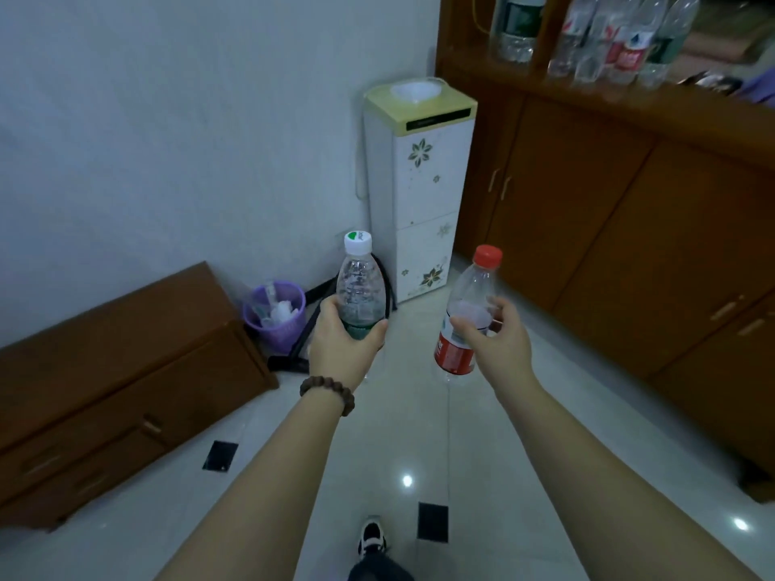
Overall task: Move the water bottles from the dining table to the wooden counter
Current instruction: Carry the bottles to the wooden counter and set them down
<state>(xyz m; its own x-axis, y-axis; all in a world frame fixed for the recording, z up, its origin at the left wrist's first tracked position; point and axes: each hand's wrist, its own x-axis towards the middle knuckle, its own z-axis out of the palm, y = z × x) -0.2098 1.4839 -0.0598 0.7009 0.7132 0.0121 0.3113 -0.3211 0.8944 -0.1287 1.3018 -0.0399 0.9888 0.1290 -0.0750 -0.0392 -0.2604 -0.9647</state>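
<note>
Two hands [348,341] [495,341], each around an upright water bottle [360,287] [465,316].

A white floral-patterned water dispenser [419,195] stands in the corner. A purple plastic waste basket [274,316] sits beside a low brown wooden drawer cabinet [113,383].

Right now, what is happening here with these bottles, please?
A person is carrying two water bottles across a tiled floor. The left hand grips a bottle with a white cap, and the right hand holds a bottle with a red cap and red label. Both are upright and in the air, not set down yet. Ahead on the right, several bottles already stand on the wooden counter, beside a water dispenser.
</note>
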